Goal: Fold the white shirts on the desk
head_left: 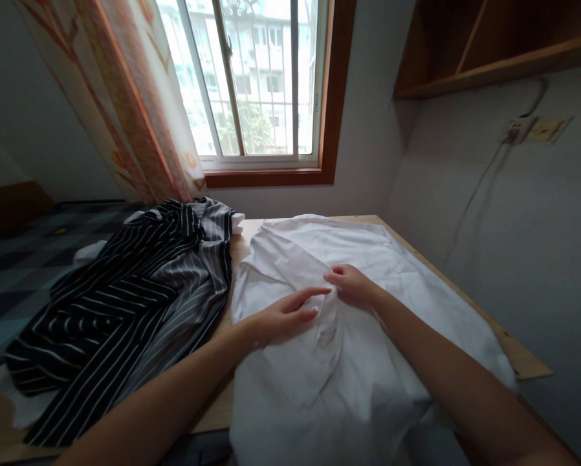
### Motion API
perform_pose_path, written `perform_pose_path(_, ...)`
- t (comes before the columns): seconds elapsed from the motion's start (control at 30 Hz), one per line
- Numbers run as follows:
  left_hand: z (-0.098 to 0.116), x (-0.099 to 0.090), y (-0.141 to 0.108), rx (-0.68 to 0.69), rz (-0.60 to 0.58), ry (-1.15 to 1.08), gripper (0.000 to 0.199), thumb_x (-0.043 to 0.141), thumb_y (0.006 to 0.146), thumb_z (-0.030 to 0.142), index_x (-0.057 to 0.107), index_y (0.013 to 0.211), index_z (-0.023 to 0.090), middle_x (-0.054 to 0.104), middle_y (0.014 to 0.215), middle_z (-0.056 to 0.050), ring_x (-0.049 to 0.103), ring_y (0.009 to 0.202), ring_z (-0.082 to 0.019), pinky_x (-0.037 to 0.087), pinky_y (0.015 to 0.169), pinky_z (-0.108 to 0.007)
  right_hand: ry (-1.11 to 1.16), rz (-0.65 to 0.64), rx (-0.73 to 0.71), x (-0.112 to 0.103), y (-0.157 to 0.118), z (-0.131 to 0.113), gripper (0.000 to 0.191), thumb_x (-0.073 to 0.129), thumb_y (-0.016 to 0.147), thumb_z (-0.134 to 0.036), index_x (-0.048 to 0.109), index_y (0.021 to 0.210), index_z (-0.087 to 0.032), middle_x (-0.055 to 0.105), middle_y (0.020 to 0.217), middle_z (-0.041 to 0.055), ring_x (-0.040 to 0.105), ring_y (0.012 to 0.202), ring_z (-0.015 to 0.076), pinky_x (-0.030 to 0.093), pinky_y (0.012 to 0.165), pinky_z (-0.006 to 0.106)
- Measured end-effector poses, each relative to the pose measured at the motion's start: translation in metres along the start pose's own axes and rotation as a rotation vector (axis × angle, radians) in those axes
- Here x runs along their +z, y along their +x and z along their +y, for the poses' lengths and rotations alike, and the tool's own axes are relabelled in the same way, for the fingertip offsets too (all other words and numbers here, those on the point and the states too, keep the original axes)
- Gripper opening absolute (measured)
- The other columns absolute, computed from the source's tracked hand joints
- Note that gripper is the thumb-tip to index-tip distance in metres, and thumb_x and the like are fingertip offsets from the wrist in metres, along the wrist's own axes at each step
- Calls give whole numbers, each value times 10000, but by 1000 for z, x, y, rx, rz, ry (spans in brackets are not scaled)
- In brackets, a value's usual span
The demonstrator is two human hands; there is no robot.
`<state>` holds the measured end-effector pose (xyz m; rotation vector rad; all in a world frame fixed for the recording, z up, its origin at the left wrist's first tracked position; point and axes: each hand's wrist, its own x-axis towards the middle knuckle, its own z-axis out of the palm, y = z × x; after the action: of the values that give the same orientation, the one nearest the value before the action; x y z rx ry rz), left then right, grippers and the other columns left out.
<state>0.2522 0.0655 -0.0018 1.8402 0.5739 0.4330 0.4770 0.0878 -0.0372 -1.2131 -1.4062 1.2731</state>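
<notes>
A white shirt [363,252] lies spread over a pale wooden board, its near part draping over the front edge. What looks like a sleeve is folded across its middle. My right hand [352,285] pinches the white cloth between thumb and fingertips, near the centre. Just to its left, my left hand [283,316] rests on the fabric with index finger and thumb stretched apart. The index fingertip comes close to the right hand's grip; its other fingers are partly hidden beneath. Creases gather in the cloth below both hands.
A black-and-white striped garment [125,291] lies heaped at the left, beside a checked bedspread [9,259]. The wooden board [528,362] reaches the right wall. Behind are a window [256,90] and curtain [130,97]; a shelf [504,58] and socket with a cord [518,129] are at right.
</notes>
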Motion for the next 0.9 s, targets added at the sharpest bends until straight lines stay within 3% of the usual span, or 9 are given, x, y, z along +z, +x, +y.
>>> perform_pose_path(0.1, -10, -15, 6, 44, 246, 310, 426, 395, 981, 437, 609, 1273, 213, 670, 1215, -76, 604, 1096, -229, 461, 975, -359, -63, 101, -39, -13, 7, 3, 263, 612, 743, -423, 619, 697, -164, 610, 632, 26, 554, 605, 167, 430, 545, 262)
perform_pose_path(0.2, -24, -42, 8, 91, 404, 779, 328, 456, 938, 299, 672, 1164, 201, 707, 1105, -87, 607, 1086, -249, 448, 1012, -410, -304, 238, -109, -36, 15, 8, 246, 595, 739, -400, 624, 670, -165, 614, 633, 22, 551, 628, 165, 412, 566, 254)
perform_pose_path(0.27, -34, -62, 7, 92, 511, 1038, 341, 498, 877, 193, 676, 1168, 188, 669, 1215, -109, 540, 1219, -271, 380, 1096, -439, -517, 322, -125, -52, 20, 13, 206, 590, 726, -351, 637, 655, -164, 638, 653, 25, 555, 654, 166, 400, 595, 253)
perform_pose_path(0.37, -48, -84, 3, -46, 637, 1248, 490, 537, 787, 107, 627, 1265, 167, 571, 1378, -128, 437, 1343, -296, 309, 1153, -455, -670, 368, -100, -64, 26, 19, 197, 572, 743, -317, 666, 677, -157, 674, 690, 44, 577, 681, 178, 408, 633, 266)
perform_pose_path(0.47, -56, -95, 1, -201, 667, 1310, 518, 516, 795, 116, 600, 1304, 162, 565, 1385, -125, 454, 1324, -298, 352, 1122, -436, -637, 340, -161, -57, 25, 16, 255, 545, 795, -338, 708, 802, -143, 703, 784, 69, 604, 719, 191, 445, 684, 285)
perform_pose_path(0.57, -59, -101, 1, -303, 696, 1297, 489, 464, 837, 140, 589, 1309, 150, 606, 1315, -130, 519, 1246, -281, 414, 1062, -390, -613, 286, -318, -35, 15, 2, 312, 504, 845, -337, 726, 967, -156, 715, 969, 95, 627, 850, 209, 476, 770, 314)
perform_pose_path(0.67, -63, -105, 2, -372, 740, 1250, 480, 456, 863, 178, 561, 1325, 100, 601, 1304, -171, 537, 1228, -287, 429, 1046, -377, -671, 112, -493, -12, 0, -14, 321, 472, 882, -294, 727, 1053, -203, 709, 1094, 75, 602, 1041, 222, 443, 934, 354)
perform_pose_path(0.8, -73, -108, 3, -428, 746, 1242, 485, 420, 883, 181, 534, 1337, 53, 583, 1337, -194, 519, 1260, -301, 391, 1088, -394, -774, -152, -547, 9, -13, -23, 351, 449, 932, -337, 729, 1103, -214, 728, 1008, 64, 609, 981, 212, 418, 951, 349)
perform_pose_path(0.9, -78, -109, 3, -397, 733, 1258, 492, 410, 885, 168, 524, 1351, 58, 582, 1349, -180, 521, 1262, -296, 378, 1105, -388, -829, -178, -528, 13, -15, -22, 401, 437, 957, -461, 748, 1007, -213, 720, 901, 69, 596, 895, 212, 412, 900, 338)
